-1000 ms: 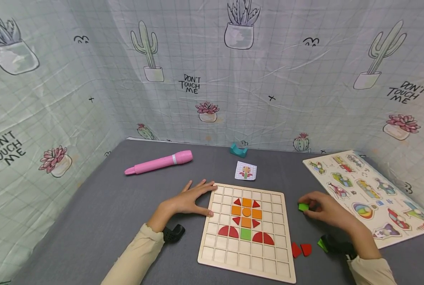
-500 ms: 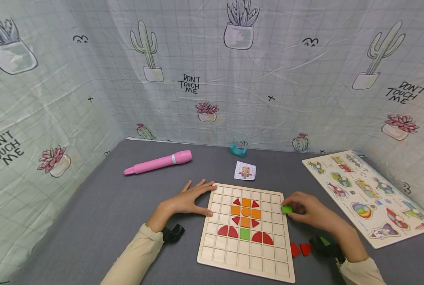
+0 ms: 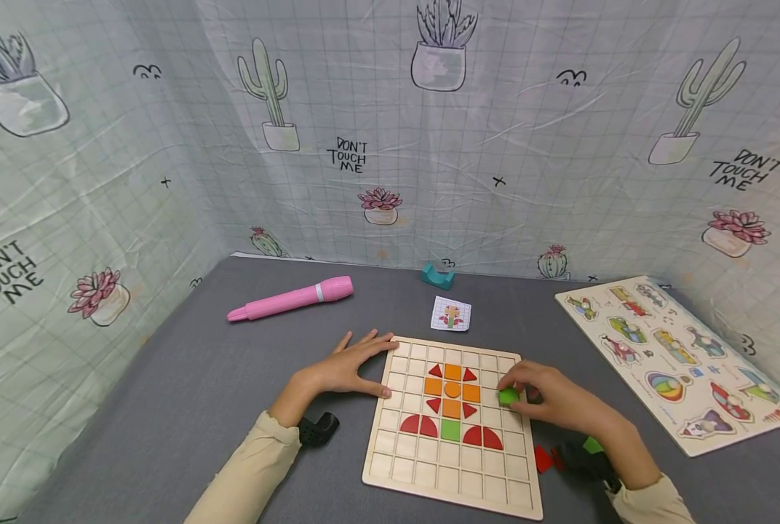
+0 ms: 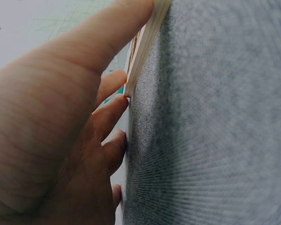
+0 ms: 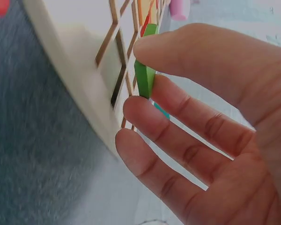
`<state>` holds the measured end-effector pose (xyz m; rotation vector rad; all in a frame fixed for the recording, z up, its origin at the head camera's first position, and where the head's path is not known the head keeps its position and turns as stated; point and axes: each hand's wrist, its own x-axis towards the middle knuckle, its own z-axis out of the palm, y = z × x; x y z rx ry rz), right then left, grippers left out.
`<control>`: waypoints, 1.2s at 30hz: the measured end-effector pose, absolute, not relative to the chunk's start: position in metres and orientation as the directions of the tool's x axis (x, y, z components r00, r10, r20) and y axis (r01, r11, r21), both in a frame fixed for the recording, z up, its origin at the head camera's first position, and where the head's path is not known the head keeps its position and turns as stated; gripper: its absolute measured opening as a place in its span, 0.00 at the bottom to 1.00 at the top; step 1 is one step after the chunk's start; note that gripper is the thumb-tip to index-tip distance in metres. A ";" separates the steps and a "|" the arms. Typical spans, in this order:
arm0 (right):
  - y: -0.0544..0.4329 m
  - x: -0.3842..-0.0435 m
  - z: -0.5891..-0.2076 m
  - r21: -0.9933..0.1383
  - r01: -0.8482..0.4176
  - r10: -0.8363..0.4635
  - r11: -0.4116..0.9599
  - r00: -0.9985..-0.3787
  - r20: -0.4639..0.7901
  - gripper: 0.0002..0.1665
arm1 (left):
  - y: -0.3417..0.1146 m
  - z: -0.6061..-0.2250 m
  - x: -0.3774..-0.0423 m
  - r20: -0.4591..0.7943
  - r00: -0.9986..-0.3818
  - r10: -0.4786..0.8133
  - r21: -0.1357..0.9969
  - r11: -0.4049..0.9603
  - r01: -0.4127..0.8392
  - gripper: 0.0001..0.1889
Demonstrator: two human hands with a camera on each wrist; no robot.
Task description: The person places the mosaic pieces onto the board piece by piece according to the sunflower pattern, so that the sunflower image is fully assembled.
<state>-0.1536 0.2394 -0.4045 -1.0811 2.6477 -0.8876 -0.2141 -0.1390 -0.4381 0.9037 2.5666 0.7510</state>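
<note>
My right hand (image 3: 554, 399) pinches a green square tile (image 3: 508, 397) between thumb and fingers, over the right columns of a wooden grid board (image 3: 423, 477). In the right wrist view the green tile (image 5: 145, 77) stands tilted, close over the grid. On the board lie orange squares around an orange circle (image 3: 452, 390), with small red triangles at the corners. Below them, a green square (image 3: 451, 429) has red quarter-circles (image 3: 484, 437) on both sides. My left hand (image 3: 351, 372) is spread at the board's left edge, thumb and fingertips touching it.
Loose red pieces (image 3: 543, 460) and a green piece (image 3: 591, 445) lie right of the board, partly behind the right wrist camera. A small pattern card (image 3: 451, 314), a teal holder (image 3: 438, 276) and a pink wand-like object (image 3: 292, 300) lie beyond. A picture puzzle board (image 3: 685, 371) lies far right.
My right hand has carried the green tile leftward from the table beside the board to over its right columns. The left hand and the board have stayed in place.
</note>
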 end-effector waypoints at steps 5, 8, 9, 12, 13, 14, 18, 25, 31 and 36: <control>0.228 -0.150 -0.398 -0.608 -0.553 -0.681 0.570 -0.731 0.027 0.14 | -0.139 -0.437 -0.214 -0.118 -0.748 0.653 0.573 0.660 0.486 0.45; 0.222 -0.147 -0.396 -0.624 -0.546 -0.692 0.560 -0.722 0.010 0.13 | -0.139 -0.437 -0.214 -0.115 -0.747 0.655 0.576 0.657 0.487 0.45; 0.220 -0.146 -0.396 -0.630 -0.540 -0.694 0.557 -0.720 0.003 0.13 | -0.139 -0.437 -0.214 -0.114 -0.747 0.655 0.576 0.656 0.488 0.45; 0.214 -0.142 -0.394 -0.634 -0.534 -0.700 0.559 -0.713 -0.017 0.12 | -0.139 -0.437 -0.214 -0.112 -0.746 0.657 0.575 0.655 0.490 0.45; 0.211 -0.140 -0.394 -0.636 -0.530 -0.701 0.561 -0.712 -0.026 0.12 | -0.139 -0.437 -0.214 -0.112 -0.746 0.657 0.575 0.655 0.491 0.45; 0.209 -0.139 -0.393 -0.638 -0.527 -0.703 0.561 -0.710 -0.032 0.12 | -0.139 -0.437 -0.214 -0.114 -0.746 0.656 0.574 0.656 0.490 0.45; 0.198 -0.134 -0.393 -0.647 -0.545 -0.735 0.532 -0.677 -0.035 0.13 | -0.139 -0.437 -0.214 -0.120 -0.747 0.654 0.571 0.661 0.487 0.45; 0.181 -0.125 -0.399 -0.612 -0.631 -0.796 0.477 -0.605 0.003 0.13 | -0.139 -0.437 -0.214 -0.116 -0.747 0.654 0.576 0.657 0.486 0.45; 0.172 -0.120 -0.399 -0.630 -0.590 -0.789 0.506 -0.612 -0.061 0.11 | -0.139 -0.436 -0.213 -0.113 -0.746 0.656 0.575 0.656 0.489 0.45; 0.165 -0.115 -0.403 -0.628 -0.628 -0.816 0.459 -0.578 -0.019 0.06 | -0.139 -0.437 -0.213 -0.112 -0.746 0.656 0.570 0.658 0.492 0.45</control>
